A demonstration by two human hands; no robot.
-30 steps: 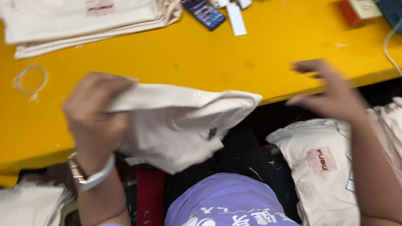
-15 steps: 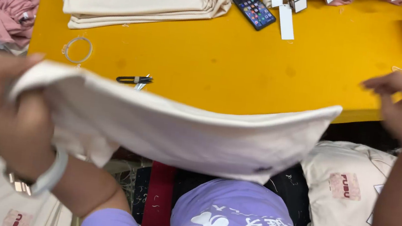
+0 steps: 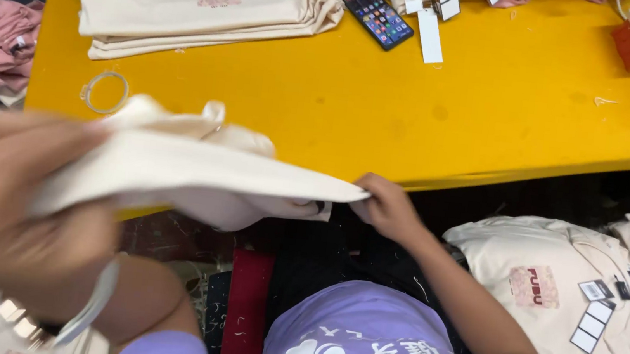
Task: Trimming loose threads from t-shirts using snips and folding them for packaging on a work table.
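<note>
garment: a cream garment (image 3: 198, 176) is held stretched between both hands, just above the near edge of the yellow table (image 3: 508, 119)
long axis: it runs left to right across the view, roughly along the table edge, tilted slightly down toward the right
left hand: the left hand (image 3: 12, 200) is blurred and close to the camera; it is closed around the left end, cloth bunched over the fingers
right hand: the right hand (image 3: 386, 206) is pinched narrow on the right tip of the garment, just under the table edge
nearer hand: neither; each end is gripped, and the middle hangs free between them
bulk: a fold of cloth is humped up near the left end; the right end tapers thin
surroundings: a stack of cream garments (image 3: 193, 0) lies at the far left of the table, well apart; a phone (image 3: 379, 16) lies beside it; a rubber band (image 3: 105, 91) lies near the left end; another pile of cream garments (image 3: 552, 296) sits below the table, to the right
</note>
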